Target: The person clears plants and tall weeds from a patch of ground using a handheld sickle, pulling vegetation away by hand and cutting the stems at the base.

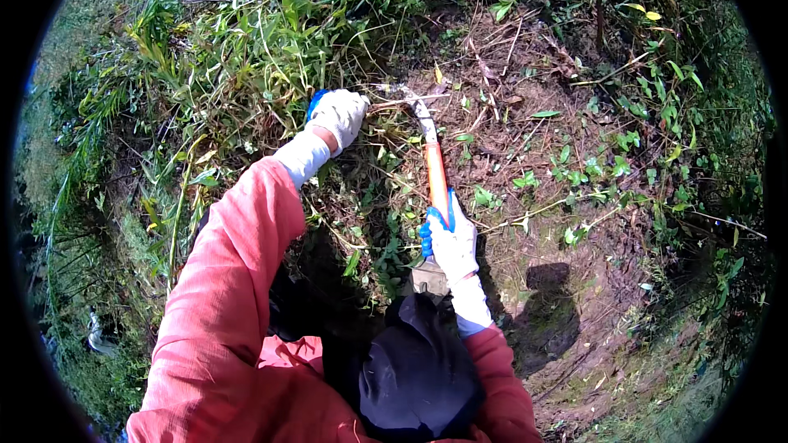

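My left hand (338, 115), in a white glove with a blue palm, is closed in a fist around plant stems at the edge of the weeds (271, 67). Its fingers face away, so most of what it grips is hidden. From that fist a dry stem (425, 99) reaches to the right, across the blade of a sickle. Lower down, my right hand (454, 243), gloved the same way, grips the sickle's orange handle (436, 175). The curved metal blade (423, 118) points away from me and bends left, its end partly lost among stems and glare.
Bare brown soil (523, 154) with dry stalks and small green plants lies right of the sickle. My dark-clad knee (418, 369) and a shoe (429, 278) are close below my right hand. A woody stem (600, 6) rises at the upper right. Dense grass fills the left side.
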### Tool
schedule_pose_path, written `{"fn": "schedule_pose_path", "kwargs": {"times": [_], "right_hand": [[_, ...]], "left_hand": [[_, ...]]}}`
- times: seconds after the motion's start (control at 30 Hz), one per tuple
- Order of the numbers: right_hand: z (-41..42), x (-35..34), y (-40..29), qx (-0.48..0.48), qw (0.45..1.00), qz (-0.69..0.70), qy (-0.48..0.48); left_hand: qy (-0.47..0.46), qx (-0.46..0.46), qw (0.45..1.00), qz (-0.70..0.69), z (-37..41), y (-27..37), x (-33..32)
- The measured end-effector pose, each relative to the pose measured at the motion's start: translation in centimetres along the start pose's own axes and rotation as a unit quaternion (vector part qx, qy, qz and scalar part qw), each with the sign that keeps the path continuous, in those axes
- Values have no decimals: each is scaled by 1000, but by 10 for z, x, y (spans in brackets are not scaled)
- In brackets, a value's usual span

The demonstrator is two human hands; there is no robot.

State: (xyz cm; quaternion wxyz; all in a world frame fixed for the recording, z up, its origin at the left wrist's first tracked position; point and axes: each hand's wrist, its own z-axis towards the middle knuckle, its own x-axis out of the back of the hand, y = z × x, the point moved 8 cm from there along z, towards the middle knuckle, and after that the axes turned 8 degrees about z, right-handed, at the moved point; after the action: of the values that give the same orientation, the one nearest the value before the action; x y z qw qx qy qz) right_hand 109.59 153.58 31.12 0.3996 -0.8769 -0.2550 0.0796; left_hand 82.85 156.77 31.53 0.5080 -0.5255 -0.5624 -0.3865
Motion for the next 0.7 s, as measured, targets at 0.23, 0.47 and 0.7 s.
{"fn": "schedule_pose_path", "kwargs": {"times": [0.23, 0.47, 0.7], "right_hand": [[-85, 27, 50, 68, 972, -206, -90], [-76, 46, 7, -45, 994, 84, -45], [-33, 27, -38, 25, 997, 64, -43]], "left_hand": [[-147, -136, 979, 34, -144, -32, -2], [16, 14, 966, 259, -261, -205, 43], [-158, 342, 913, 154, -427, -337, 4]]}}
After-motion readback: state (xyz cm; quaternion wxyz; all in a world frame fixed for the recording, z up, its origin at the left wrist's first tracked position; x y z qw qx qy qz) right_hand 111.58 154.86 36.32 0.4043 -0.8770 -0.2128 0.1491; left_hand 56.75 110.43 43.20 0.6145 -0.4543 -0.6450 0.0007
